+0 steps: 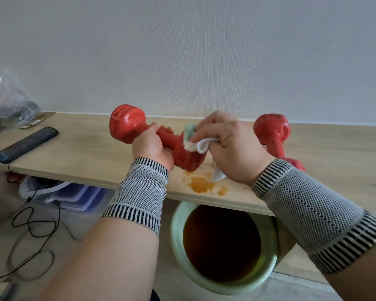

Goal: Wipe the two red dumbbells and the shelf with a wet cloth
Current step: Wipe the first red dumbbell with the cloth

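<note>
Left hand [149,146]: grasps the handle of the lifted dumbbell [126,124], middle of frame.
Right hand [230,146]: clenched around the white cloth [201,145], pressing it on the dumbbell's near head.
Second dumbbell [272,132]: lies on the shelf [85,148], right of centre.
Orange stain [201,183]: on the shelf, below the hands.

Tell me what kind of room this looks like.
Probably a room in a home rather than a gym: a wooden shelf against a papered wall, a phone lying on it, storage boxes and loose cables on the floor beneath, and just two red dumbbells.
</note>
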The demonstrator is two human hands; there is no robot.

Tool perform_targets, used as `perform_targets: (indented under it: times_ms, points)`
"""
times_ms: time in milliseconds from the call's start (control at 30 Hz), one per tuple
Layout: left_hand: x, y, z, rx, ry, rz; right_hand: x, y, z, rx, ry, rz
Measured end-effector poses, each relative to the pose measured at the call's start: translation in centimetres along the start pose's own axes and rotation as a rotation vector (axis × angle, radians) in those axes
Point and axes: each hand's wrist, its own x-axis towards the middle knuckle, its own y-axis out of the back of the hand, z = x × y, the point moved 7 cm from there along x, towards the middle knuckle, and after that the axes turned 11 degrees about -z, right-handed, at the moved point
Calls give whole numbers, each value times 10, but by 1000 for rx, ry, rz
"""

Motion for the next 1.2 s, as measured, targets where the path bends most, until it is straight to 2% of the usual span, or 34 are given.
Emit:
perform_targets:
  times_ms: [100,167,233,400,533,600,667,767,833,933,1033,1100,1200]
  points:
    - [-2,-3,-2,-18,13,-33,3,7,25,119,-160,41]
    - [-3,-8,-3,-19,41,-101,3,6,48,205,-315,32]
    - [-3,-14,-3,-23,59,-183,1,2,60,255,-385,23]
    - [1,-21,3,43,-19,-255,2,9,34,267,-252,63]
    - [0,-20,3,82,-69,-216,5,8,2,158,-75,-39]
    - [-2,-19,0,68,-48,-210,6,9,8,200,-115,-36]
    - [-3,-18,-2,41,-9,-221,5,11,31,279,-225,17]
    - [-5,-21,-3,1,28,-248,2,3,58,325,-362,2]
    - [-6,-24,-1,-13,22,-259,2,3,57,335,-353,16]
    - [-6,-24,2,-35,12,-256,5,13,36,325,-241,42]
    - [-5,-21,3,-4,-22,-218,7,16,13,322,-127,-23]
    - [-5,-20,1,16,-24,-204,6,13,15,320,-144,-37]
    - [-8,-18,-2,-21,28,-201,4,7,46,350,-308,-3]
